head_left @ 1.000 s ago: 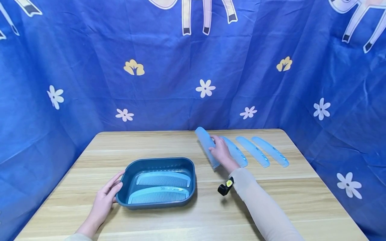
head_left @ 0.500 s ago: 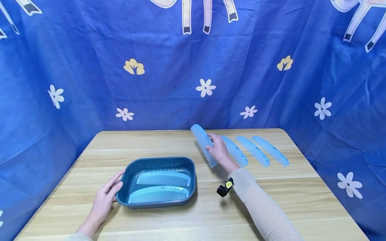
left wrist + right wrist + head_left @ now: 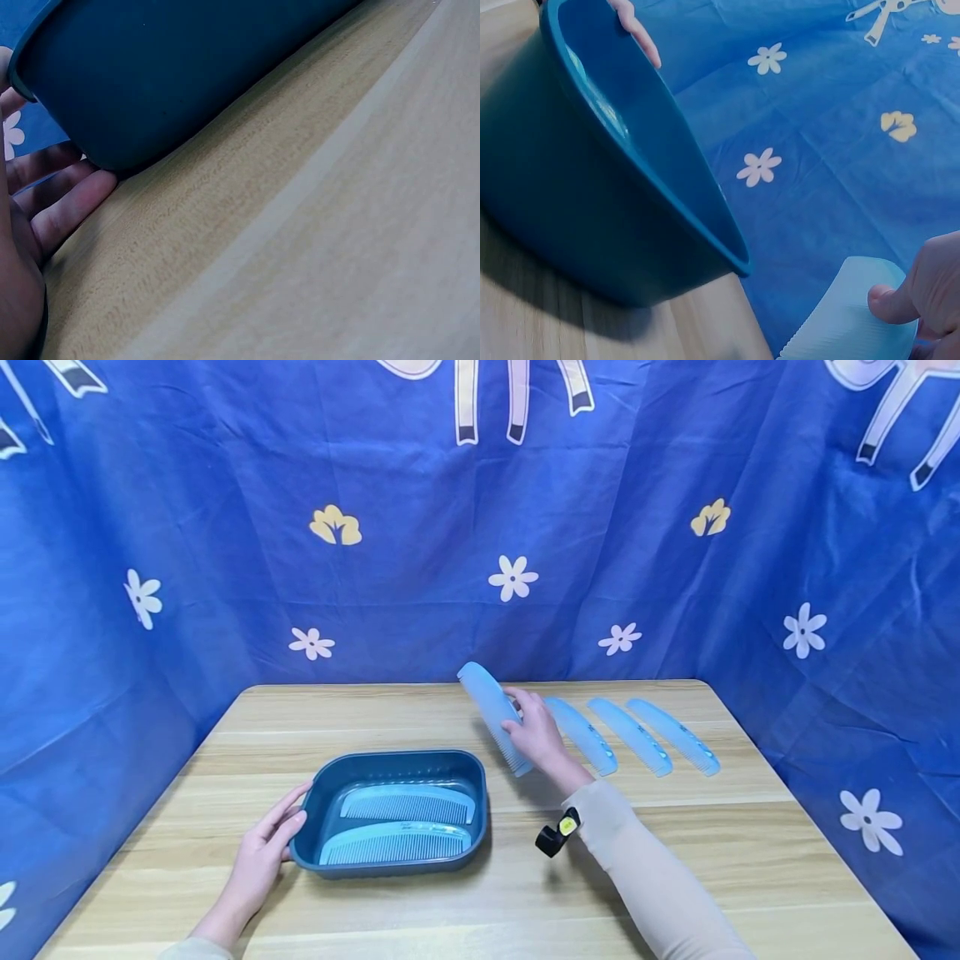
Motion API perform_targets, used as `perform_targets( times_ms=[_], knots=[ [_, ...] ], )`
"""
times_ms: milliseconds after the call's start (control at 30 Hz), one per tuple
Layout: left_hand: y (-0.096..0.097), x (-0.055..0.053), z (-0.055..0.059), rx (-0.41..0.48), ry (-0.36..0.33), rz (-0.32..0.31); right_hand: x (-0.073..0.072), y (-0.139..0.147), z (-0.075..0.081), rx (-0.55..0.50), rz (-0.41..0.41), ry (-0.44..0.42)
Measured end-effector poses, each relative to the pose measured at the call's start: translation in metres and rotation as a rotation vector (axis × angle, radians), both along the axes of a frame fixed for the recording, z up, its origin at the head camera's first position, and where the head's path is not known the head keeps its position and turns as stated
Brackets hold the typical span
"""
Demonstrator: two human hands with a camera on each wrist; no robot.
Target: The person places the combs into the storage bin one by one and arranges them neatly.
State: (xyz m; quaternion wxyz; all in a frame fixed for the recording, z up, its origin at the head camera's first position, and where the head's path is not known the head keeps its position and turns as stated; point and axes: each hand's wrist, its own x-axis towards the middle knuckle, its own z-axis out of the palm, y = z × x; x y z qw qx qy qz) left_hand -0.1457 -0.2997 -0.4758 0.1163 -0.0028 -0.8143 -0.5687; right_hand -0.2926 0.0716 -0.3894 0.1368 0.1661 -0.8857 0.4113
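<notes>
My right hand (image 3: 537, 727) pinches a light blue comb (image 3: 491, 706) between thumb and fingers, holding it tilted above the back of the table. In the right wrist view the thumb (image 3: 891, 304) presses on the comb's face. My left hand (image 3: 258, 852) holds the left end of a dark teal basin (image 3: 480, 827), thumb at the rim. The left wrist view shows several fingers (image 3: 75, 210) against the basin's lower corner. Two combs lie inside the basin, a rear comb (image 3: 408, 803) and a front comb (image 3: 393, 843), teeth toward me.
Three more light blue combs lie slanted in a row at the back right: a left comb (image 3: 581, 735), a middle comb (image 3: 630, 735) and a right comb (image 3: 673, 735). A blue patterned curtain (image 3: 412, 610) encloses the wooden table (image 3: 540, 910) at the back and sides.
My right hand has moved a little to the left with its comb, which has risen slightly and drawn away from the row. The left hand and the basin have stayed in place.
</notes>
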Motion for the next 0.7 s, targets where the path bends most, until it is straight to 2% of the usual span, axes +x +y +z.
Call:
perform_targets(
  times_ms=[700],
  knots=[
    [-0.001, 0.0, -0.001, -0.005, 0.009, -0.003, 0.017, -0.014, 0.014, -0.057, 0.1, 0.076]
  ],
)
